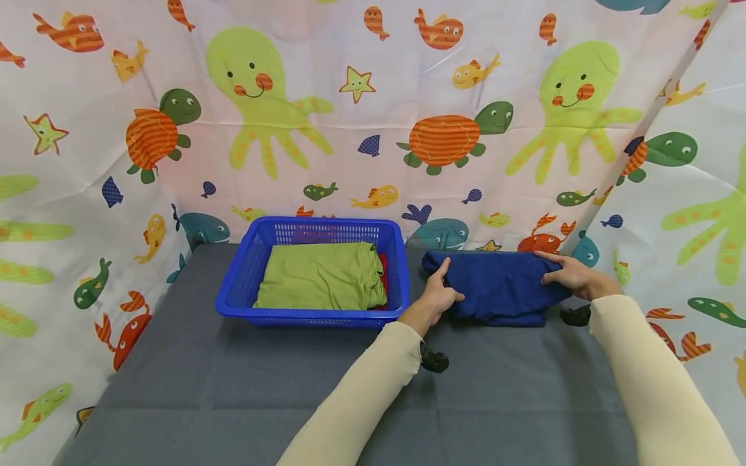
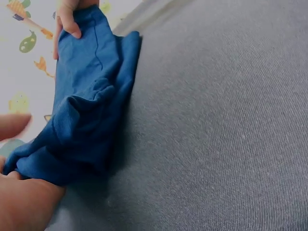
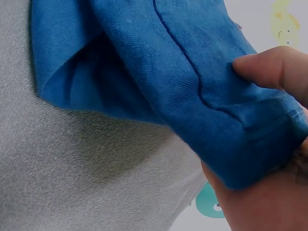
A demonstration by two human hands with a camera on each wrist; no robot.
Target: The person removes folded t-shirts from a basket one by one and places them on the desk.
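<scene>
Relation of hands and cloth, as I follow it from my remote station: the folded blue cloth [image 1: 501,285] lies on the grey counter [image 1: 233,382], to the right of the blue basket [image 1: 311,313], its long axis running left to right, so that one end falls to each of the hands. The left hand [image 1: 434,301] is at the end nearer the basket and the right hand [image 1: 574,277] at the opposite end; neither is clearly the closer. The right hand pinches its end, thumb above and palm below. The left hand has its thumb and forefinger spread apart at its end; its other fingers are largely hidden, and I cannot tell whether they grip. The blue cloth is a flat, layered oblong, deep navy from the head and brighter from the wrists; a dark seam suggests to me a garment. Its left end is rumpled, with a raised crease, whereas the right is smoother; along the near side a lower layer projects beyond the upper. Within the basket rest a folded green cloth [image 1: 320,275] and, partly showing beside it, a red cloth [image 1: 384,278].
</scene>
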